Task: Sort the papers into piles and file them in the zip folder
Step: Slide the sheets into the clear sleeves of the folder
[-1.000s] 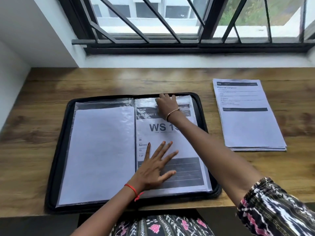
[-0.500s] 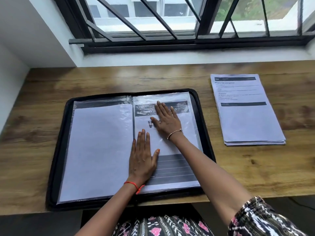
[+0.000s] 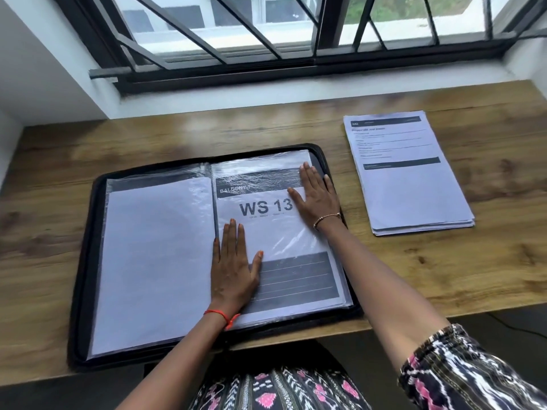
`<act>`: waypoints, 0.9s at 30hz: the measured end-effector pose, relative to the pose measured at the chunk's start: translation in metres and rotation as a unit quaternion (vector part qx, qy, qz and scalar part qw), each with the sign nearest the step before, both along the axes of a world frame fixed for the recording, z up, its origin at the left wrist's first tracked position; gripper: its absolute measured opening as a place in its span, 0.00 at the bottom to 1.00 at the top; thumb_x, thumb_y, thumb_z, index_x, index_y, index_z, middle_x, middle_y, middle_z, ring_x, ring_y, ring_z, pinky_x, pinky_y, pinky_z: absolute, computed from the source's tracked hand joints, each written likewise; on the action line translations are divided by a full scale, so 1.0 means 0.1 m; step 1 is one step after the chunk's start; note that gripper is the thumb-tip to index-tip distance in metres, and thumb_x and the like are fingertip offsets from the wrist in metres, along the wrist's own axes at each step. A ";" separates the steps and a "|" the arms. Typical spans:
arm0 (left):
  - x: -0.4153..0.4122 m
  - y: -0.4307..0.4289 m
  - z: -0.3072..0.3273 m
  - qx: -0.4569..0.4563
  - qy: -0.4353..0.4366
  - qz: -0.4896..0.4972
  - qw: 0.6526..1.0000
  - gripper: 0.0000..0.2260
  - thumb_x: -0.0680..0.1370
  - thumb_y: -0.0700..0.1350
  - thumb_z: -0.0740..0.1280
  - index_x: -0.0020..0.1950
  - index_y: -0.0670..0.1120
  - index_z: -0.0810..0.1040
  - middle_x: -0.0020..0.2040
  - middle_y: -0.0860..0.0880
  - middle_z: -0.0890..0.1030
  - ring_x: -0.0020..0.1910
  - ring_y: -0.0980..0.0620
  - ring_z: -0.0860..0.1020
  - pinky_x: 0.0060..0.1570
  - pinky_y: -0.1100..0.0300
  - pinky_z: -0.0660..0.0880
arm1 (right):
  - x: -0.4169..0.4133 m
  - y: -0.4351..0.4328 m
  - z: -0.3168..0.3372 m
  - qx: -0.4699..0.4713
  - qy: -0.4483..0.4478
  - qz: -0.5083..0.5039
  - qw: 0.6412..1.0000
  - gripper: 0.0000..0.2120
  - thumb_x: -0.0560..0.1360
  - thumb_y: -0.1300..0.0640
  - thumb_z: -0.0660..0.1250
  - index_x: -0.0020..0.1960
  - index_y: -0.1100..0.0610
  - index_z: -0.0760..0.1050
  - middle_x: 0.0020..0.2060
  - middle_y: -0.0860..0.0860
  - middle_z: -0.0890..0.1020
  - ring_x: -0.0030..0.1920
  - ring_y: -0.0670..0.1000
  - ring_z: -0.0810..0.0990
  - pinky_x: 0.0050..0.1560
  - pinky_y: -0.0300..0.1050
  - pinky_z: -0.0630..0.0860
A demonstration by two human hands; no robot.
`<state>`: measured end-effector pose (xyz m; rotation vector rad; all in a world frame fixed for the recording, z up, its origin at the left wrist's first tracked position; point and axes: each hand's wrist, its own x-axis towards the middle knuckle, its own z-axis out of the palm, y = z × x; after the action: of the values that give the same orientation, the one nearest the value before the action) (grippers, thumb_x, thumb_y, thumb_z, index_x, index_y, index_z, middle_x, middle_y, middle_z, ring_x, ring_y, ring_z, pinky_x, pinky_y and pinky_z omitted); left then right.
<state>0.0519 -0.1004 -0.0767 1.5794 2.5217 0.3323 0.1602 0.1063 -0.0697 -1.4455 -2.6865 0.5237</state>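
A black zip folder (image 3: 84, 261) lies open flat on the wooden worktop (image 3: 414, 267), at the middle of the view and close to the near edge. Both of its halves hold clear plastic sleeves with paper inside. The left sleeve (image 3: 154, 261) shows a blank white sheet, while the right sleeve (image 3: 284, 232) shows a page printed "BALCONY" and "WS 13", with a dark lined block at its 6 o'clock end. The left hand (image 3: 232, 267) lies palm down with its fingers close together and thumb out, pressing the right sleeve just beside the folder's spine. The right hand (image 3: 315, 196) lies flat too, fingers extended, at the sleeve's 2 o'clock corner, its outer edge reaching the folder's black rim. Neither hand grips anything. At 3 o'clock of the folder, well apart from it, a stack of printed papers (image 3: 414, 196) rests on the worktop. A barred window (image 3: 296, 31) runs along 12 o'clock.
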 end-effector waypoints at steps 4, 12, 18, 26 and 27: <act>0.00 0.00 0.00 0.001 -0.001 0.000 1.000 0.31 0.78 0.57 0.50 0.74 0.38 0.58 0.76 0.42 0.58 0.75 0.47 0.55 0.73 0.56 0.44 | 0.00 0.02 -0.01 -0.012 0.008 -0.019 1.000 0.33 0.79 0.39 0.48 0.76 0.54 0.41 0.76 0.48 0.45 0.76 0.45 0.43 0.73 0.43 0.37; 0.00 -0.01 0.00 0.009 -0.009 0.003 1.000 0.30 0.78 0.57 0.50 0.75 0.39 0.57 0.76 0.43 0.57 0.75 0.47 0.54 0.73 0.57 0.43 | 0.03 0.07 0.07 -0.024 0.018 -0.020 0.999 0.34 0.79 0.41 0.52 0.76 0.57 0.44 0.76 0.52 0.49 0.76 0.49 0.48 0.74 0.44 0.42; 0.05 0.04 0.06 0.035 -0.012 0.019 0.999 0.31 0.76 0.58 0.50 0.76 0.44 0.56 0.77 0.45 0.53 0.76 0.49 0.52 0.72 0.54 0.41 | 0.13 0.00 0.08 -0.012 0.014 -0.013 1.000 0.35 0.79 0.42 0.53 0.76 0.61 0.44 0.76 0.55 0.49 0.76 0.51 0.49 0.74 0.45 0.43; 0.28 0.50 -0.02 -0.010 0.024 -0.063 0.998 0.29 0.76 0.62 0.49 0.75 0.52 0.58 0.77 0.47 0.56 0.75 0.49 0.50 0.71 0.45 0.40 | 0.35 -0.17 0.01 0.023 -0.006 0.021 1.000 0.29 0.80 0.45 0.47 0.76 0.58 0.46 0.76 0.52 0.48 0.76 0.48 0.47 0.74 0.47 0.42; 0.29 0.50 -0.04 -0.011 0.032 -0.061 0.998 0.29 0.76 0.62 0.48 0.75 0.51 0.58 0.77 0.47 0.56 0.75 0.49 0.50 0.71 0.45 0.40 | 0.38 -0.18 0.01 0.015 -0.012 0.014 1.000 0.29 0.81 0.46 0.49 0.76 0.58 0.46 0.76 0.52 0.48 0.76 0.48 0.47 0.73 0.48 0.42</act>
<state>0.0808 -0.0499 -0.0805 1.7527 2.4512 0.2412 0.1980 0.0881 -0.0682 -1.4187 -2.7252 0.4688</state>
